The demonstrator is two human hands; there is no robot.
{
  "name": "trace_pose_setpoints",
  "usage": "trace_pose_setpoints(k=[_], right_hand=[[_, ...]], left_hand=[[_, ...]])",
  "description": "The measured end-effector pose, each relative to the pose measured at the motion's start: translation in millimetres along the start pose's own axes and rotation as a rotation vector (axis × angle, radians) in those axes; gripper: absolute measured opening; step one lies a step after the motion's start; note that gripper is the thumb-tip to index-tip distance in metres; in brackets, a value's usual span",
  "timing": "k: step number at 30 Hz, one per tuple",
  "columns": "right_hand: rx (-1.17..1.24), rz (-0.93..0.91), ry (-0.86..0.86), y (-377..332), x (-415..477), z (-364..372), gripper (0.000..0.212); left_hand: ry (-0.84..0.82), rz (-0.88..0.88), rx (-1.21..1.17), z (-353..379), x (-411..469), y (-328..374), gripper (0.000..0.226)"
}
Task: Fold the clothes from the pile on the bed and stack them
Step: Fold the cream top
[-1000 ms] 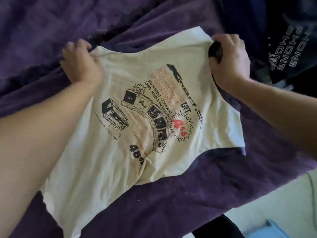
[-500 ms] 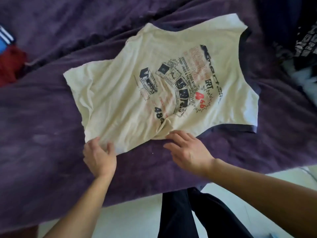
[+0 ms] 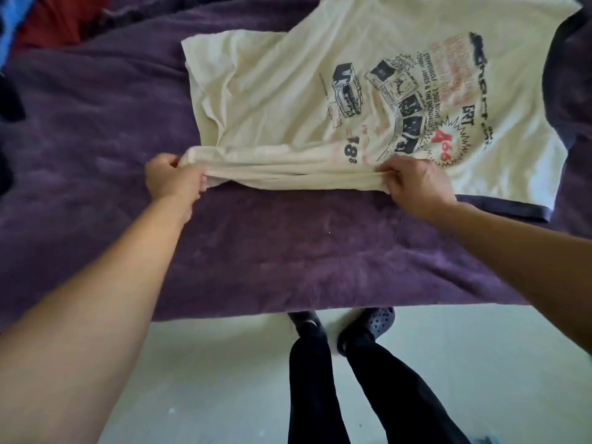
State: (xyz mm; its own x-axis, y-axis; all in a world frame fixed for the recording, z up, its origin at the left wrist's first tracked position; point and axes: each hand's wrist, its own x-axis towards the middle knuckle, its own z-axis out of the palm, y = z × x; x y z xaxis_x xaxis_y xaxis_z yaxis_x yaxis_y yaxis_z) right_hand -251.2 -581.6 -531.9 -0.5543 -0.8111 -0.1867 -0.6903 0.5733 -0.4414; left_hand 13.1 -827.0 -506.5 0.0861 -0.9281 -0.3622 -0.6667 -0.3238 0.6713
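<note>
A cream T-shirt [image 3: 282, 91] lies spread on the bed, over a purple blanket [image 3: 256, 251], with its printed side up. The print shows dark boxes, red lettering and a red starburst. The shirt's sleeves have dark trim [image 3: 512, 208], seen at the right side.

The left grip [image 3: 173, 179] is closed on the near left corner of the shirt, with the cloth pinched between thumb and curled fingers. The right grip [image 3: 413, 184] is closed on the same near edge further right, just below the print, its fingers curled into the fabric. Between the two, the near edge is gathered into a long raised roll, lifted slightly off the blanket, while the rest of the shirt lies flat beyond it.

At the top left corner sit a red cloth [image 3: 54, 17] and a blue cloth [image 3: 12, 17], well apart from the shirt. Below the bed's edge is a pale floor [image 3: 208, 379], where the person's dark trousers [image 3: 314, 395] and dark perforated shoes [image 3: 371, 322] show.
</note>
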Motion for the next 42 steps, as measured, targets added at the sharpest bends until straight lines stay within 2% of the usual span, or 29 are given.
trace_pose_setpoints(k=[1,2,4,6,8,10,12,14,18,21,24,26,28,31,33,35,39,42], right_hand=[[0.026,0.010,0.032,-2,-2,-1,0.023],[0.026,0.011,0.079,-4,-6,-1,0.025],[-0.038,-0.039,0.165,-4,-22,1,0.030],[-0.151,-0.125,0.134,-2,-42,7,0.041],[-0.263,-0.117,-0.001,6,-52,15,0.058],[-0.284,-0.007,-0.027,16,-48,20,0.060],[-0.218,0.099,0.047,25,-39,18,0.047],[-0.150,0.123,0.107,27,-33,11,0.041],[-0.100,0.083,0.164,28,-52,-4,0.050],[-0.144,0.035,0.125,30,-85,-14,0.053],[-0.217,-0.008,-0.007,36,-117,-10,0.041],[-0.250,0.002,-0.132,41,-132,-7,0.047],[-0.257,-0.010,-0.142,48,-139,-11,0.055],[-0.301,0.020,-0.073,63,-133,-23,0.063],[-0.372,0.079,-0.130,76,-124,-28,0.072],[-0.454,0.110,-0.198,93,-113,-30,0.078],[-0.380,0.081,-0.099,112,-90,-34,0.052],[-0.279,0.080,-0.053,110,-89,-49,0.041]], left_hand=[[0.038,-0.020,-0.017,-4,12,5,0.033],[0.097,0.066,0.059,-7,19,9,0.040],[0.117,0.480,0.304,-5,18,8,0.041],[-0.069,0.868,0.560,7,4,1,0.040],[-0.249,1.018,0.838,22,-7,-10,0.052],[-0.208,0.954,0.916,33,-3,-18,0.062],[-0.105,0.782,0.744,38,8,-17,0.062],[-0.108,0.663,0.573,39,17,-11,0.054],[-0.145,0.843,0.581,10,7,-15,0.032],[-0.137,1.008,0.653,-32,-16,-43,0.011],[-0.215,1.101,0.825,-64,-46,-80,0.016],[-0.295,1.054,1.042,-71,-66,-98,0.019],[-0.296,0.957,1.193,-67,-82,-103,0.018],[-0.298,0.977,1.211,-48,-97,-96,0.030],[-0.381,1.009,1.220,-32,-103,-94,0.035],[-0.402,0.921,1.247,-19,-101,-95,0.037],[-0.300,0.797,1.251,-7,-96,-91,0.024],[-0.366,0.743,1.247,-17,-101,-82,0.015]])
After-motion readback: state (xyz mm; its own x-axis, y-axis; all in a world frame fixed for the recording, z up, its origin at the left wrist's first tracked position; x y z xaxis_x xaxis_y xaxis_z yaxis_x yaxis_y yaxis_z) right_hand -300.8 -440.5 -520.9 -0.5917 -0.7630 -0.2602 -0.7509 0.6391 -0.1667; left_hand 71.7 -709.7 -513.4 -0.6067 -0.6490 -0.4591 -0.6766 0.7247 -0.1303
